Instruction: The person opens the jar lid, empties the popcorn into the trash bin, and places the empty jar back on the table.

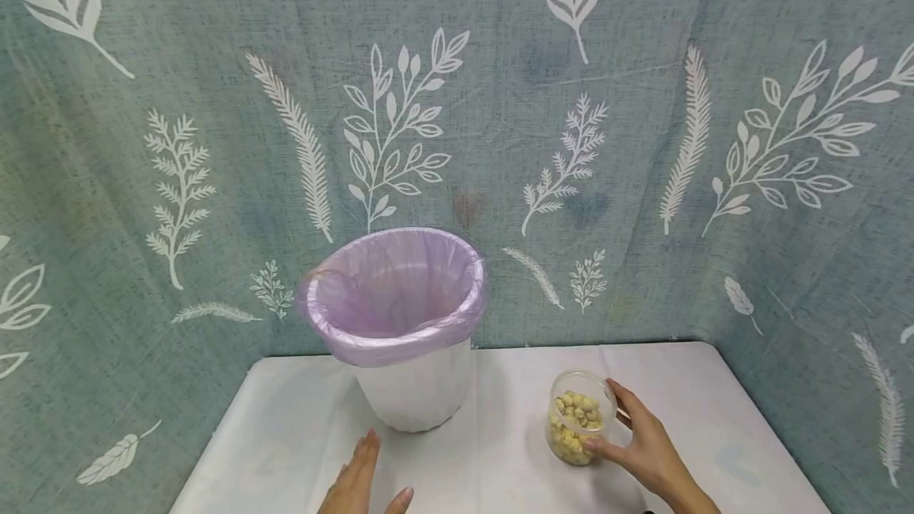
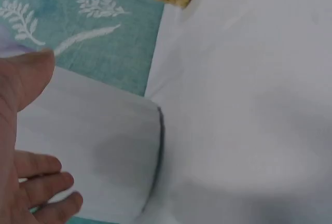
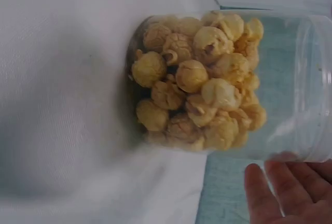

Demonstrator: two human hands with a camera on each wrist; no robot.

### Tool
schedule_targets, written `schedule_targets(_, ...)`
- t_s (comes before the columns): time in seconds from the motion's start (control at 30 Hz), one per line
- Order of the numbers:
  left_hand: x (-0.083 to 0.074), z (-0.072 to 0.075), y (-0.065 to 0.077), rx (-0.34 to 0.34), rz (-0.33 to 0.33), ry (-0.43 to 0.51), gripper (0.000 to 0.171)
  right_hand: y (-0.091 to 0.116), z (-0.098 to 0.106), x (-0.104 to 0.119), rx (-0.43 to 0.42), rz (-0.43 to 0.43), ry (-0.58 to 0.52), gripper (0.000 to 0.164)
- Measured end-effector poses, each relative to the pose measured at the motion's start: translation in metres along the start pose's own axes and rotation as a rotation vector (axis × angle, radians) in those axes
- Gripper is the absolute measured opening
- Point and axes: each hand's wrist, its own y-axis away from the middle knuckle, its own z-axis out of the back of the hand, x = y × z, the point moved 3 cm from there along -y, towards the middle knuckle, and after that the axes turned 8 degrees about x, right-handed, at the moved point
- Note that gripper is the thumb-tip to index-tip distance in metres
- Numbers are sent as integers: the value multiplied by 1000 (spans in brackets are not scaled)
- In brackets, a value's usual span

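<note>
Popcorn jar [image 1: 580, 421] stands upright on the worktop [image 1: 503, 466], nearer its far right corner than its far left. The right hand [image 1: 646, 443] grips the jar from its right side, thumb and fingers around the rim. Well apart on the jar's other side, the left hand [image 1: 355, 476] holds nothing, fingers extended, near the lined bin's [image 1: 417, 391] base.

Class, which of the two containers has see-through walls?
The clear jar in the right hand: popcorn shows through its side. The other, the white bin, has opaque walls.
</note>
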Motion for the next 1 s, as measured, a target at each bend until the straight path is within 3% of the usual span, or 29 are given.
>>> schedule_targets(0.1,0,-6,1,35,-34,144,98,-3,-3,-3,6,-23,-45,103)
schedule_targets(0.3,-1,-19,0,38,-61,312,88,-9,-7,-8,2,-65,-111,102)
schedule_targets(0.53,-6,-32,-8,172,-149,613,81,-16,-18,-11,0,-71,-147,103)
schedule_targets(0.7,-11,-40,-14,204,-193,683,79,-17,-24,-12,-29,-16,-163,99)
schedule_targets(1.0,-27,-65,-34,232,-284,679,82,-16,-36,-4,-10,27,-201,92)
